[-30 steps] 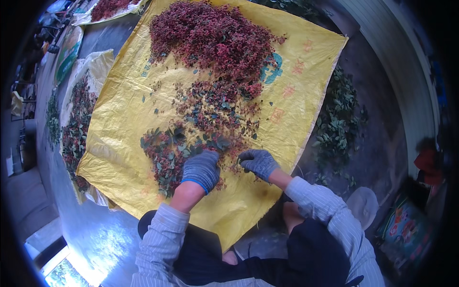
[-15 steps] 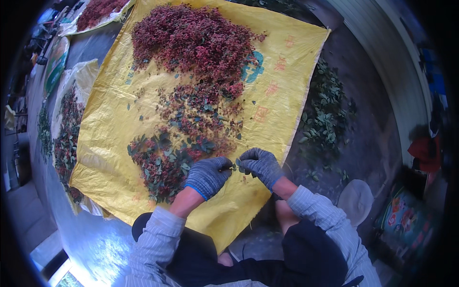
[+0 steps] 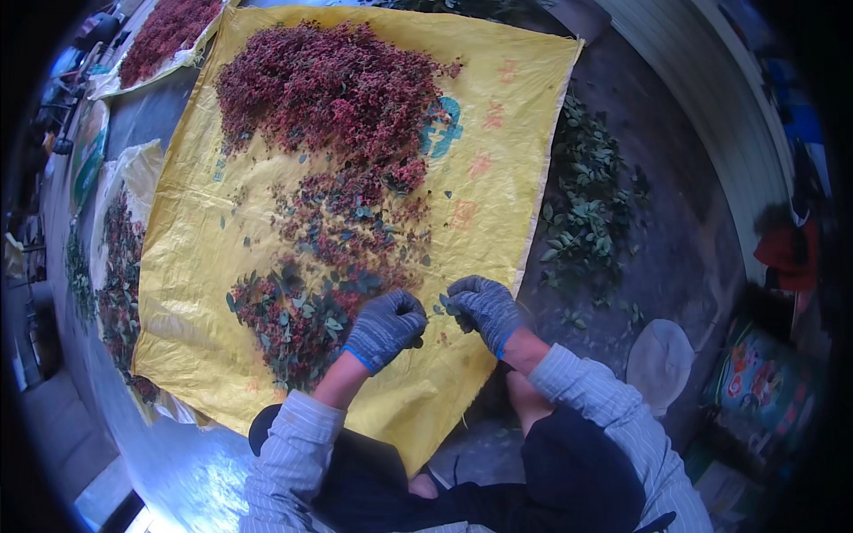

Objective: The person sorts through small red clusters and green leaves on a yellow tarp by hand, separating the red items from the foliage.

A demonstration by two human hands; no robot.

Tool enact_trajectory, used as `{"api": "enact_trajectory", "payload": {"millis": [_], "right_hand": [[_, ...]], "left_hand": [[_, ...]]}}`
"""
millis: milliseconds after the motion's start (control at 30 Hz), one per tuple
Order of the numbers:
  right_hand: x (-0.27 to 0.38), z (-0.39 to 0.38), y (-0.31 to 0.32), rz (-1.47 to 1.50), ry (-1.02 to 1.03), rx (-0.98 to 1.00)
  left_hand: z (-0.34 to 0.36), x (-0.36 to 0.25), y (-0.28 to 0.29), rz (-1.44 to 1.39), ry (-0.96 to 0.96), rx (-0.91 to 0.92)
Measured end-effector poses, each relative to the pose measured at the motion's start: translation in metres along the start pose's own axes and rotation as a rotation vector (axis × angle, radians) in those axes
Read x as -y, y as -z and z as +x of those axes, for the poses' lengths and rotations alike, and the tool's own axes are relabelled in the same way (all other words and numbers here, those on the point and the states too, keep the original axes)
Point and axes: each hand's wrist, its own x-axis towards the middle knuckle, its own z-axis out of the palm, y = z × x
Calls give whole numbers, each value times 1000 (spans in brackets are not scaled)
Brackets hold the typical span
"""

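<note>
Both of my hands wear grey knit gloves with blue cuffs, above the near part of a yellow woven sheet (image 3: 191, 293). My left hand (image 3: 386, 329) is closed, its fingertips curled together; whatever may be in them is too small to make out. It is beside a pile of red berry sprigs with green leaves (image 3: 298, 324). A short way to the right, my right hand (image 3: 484, 311) pinches a few small green leaves (image 3: 444, 306) at its fingertips. The two hands are apart.
A large heap of red berries (image 3: 329, 84) covers the sheet's far part, with loose berries and leaves (image 3: 351, 218) strewn below it. Green leaves (image 3: 591, 204) lie on the floor to the right. More leafy berry sprigs (image 3: 120, 266) lie at the left, near a round pale object (image 3: 659, 366) opposite.
My left hand has drawn away from my right, leaving a wider gap. The green leaves stay at the right fingertips. The far part of the scene has shifted left in view.
</note>
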Motion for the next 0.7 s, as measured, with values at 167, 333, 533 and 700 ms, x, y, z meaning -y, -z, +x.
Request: {"api": "enact_trajectory", "payload": {"millis": [167, 333, 533, 700], "right_hand": [[24, -13, 16, -70, 88, -94], [27, -11, 47, -75, 198, -153], [31, 8, 167, 332, 287, -516], [35, 10, 203, 144, 273, -706]], "left_hand": [[11, -1, 8, -49, -39, 111], [15, 9, 16, 687, -203, 164], [31, 11, 19, 1138, -196, -174], [54, 3, 47, 873, -297, -490]]}}
